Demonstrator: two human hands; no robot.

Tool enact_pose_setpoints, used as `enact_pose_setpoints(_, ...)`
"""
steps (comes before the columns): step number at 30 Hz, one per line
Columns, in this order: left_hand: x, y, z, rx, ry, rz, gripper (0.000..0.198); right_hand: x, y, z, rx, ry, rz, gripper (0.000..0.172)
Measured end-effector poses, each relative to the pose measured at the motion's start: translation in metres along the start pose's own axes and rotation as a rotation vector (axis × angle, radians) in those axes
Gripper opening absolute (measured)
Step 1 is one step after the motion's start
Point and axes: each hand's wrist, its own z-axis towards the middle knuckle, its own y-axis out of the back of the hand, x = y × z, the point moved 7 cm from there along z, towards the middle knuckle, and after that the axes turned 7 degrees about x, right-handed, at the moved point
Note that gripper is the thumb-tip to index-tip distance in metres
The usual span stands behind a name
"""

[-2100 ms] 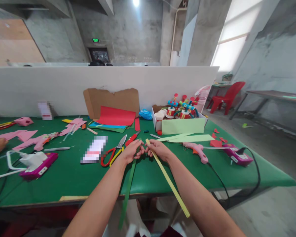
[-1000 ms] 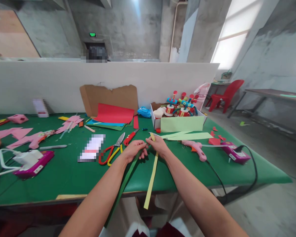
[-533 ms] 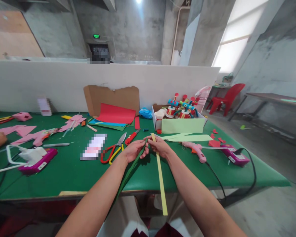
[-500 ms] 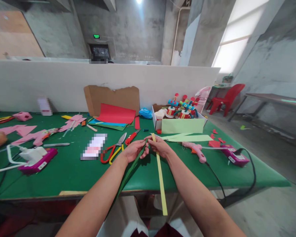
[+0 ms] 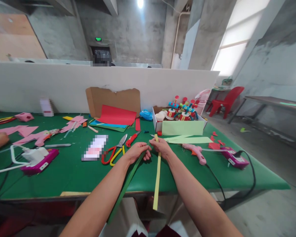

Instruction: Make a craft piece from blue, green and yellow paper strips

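Two closed pinches | left grip: green strip (upper end indistinct) | right grip: yellow strip

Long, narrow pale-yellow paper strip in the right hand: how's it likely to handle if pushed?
The pale-yellow paper strip is probably light, being narrow paper. It runs nearly straight from the right hand, so it may have some stiffness. Pushing its free lower end would likely bend or swing it.
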Motion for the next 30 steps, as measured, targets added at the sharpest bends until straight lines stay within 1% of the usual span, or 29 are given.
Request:
enact_pose_setpoints(2,0.0,0.002,0.001,-0.017,0.002,-0.006,0.027,-0.001,0.001,0.0,-0.017,-0.015,0.017,0.033)
enact_pose_setpoints(4,0.0,0.002,0.001,-0.026,0.005,-0.015,0.026,0.001,0.0,0.0,-0.013,-0.003,-0.033,0.034)
enact_pose_setpoints(6,0.0,0.002,0.001,-0.022,0.009,-0.021,0.026,0.005,-0.003,-0.001,0.009,0.051,-0.134,0.033)
enact_pose_setpoints(8,0.001,0.001,0.002,-0.015,0.014,-0.023,0.026,0.009,-0.004,-0.002,0.002,0.121,-0.22,0.031)
enact_pose_setpoints(12,0.002,0.001,0.003,-0.005,0.02,-0.014,0.026,0.013,0.004,0.0,-0.097,0.211,-0.312,0.027)
enact_pose_setpoints(14,0.003,0.0,0.003,0.012,0.026,-0.003,0.027,0.014,0.012,0.002,-0.158,0.233,-0.326,0.025)
enact_pose_setpoints(16,0.003,-0.001,0.002,0.031,0.036,0.008,0.027,0.011,0.023,0.003,-0.242,0.209,-0.284,0.023)
enact_pose_setpoints(17,0.003,-0.001,0.002,0.031,0.04,0.012,0.026,0.008,0.027,0.003,-0.269,0.174,-0.251,0.022)
enact_pose_setpoints(19,0.001,0.001,0.001,-0.004,0.045,0.016,0.024,-0.001,0.029,0.006,-0.252,0.086,-0.207,0.021)
enact_pose_setpoints(21,-0.002,0.007,-0.001,-0.091,0.041,0.012,0.021,-0.005,0.022,0.008,-0.191,0.066,-0.266,0.018)
enact_pose_setpoints(23,-0.005,0.015,-0.004,-0.204,0.023,0.002,0.018,0.0,0.013,0.009,-0.175,0.16,-0.436,0.016)
enact_pose_setpoints(25,-0.008,0.021,-0.006,-0.295,0.007,-0.01,0.015,0.007,0.003,0.008,-0.156,0.259,-0.608,0.018)
enact_pose_setpoints(27,-0.01,0.024,-0.008,-0.334,-0.003,-0.014,0.014,0.012,-0.002,0.007,-0.14,0.303,-0.703,0.024)
enact_pose_setpoints(29,-0.01,0.025,-0.008,-0.337,-0.015,-0.015,0.013,0.017,0.001,0.005,-0.164,0.3,-0.744,0.029)
enact_pose_setpoints(30,-0.01,0.025,-0.008,-0.334,-0.023,-0.016,0.013,0.019,0.006,0.003,-0.198,0.287,-0.768,0.03)
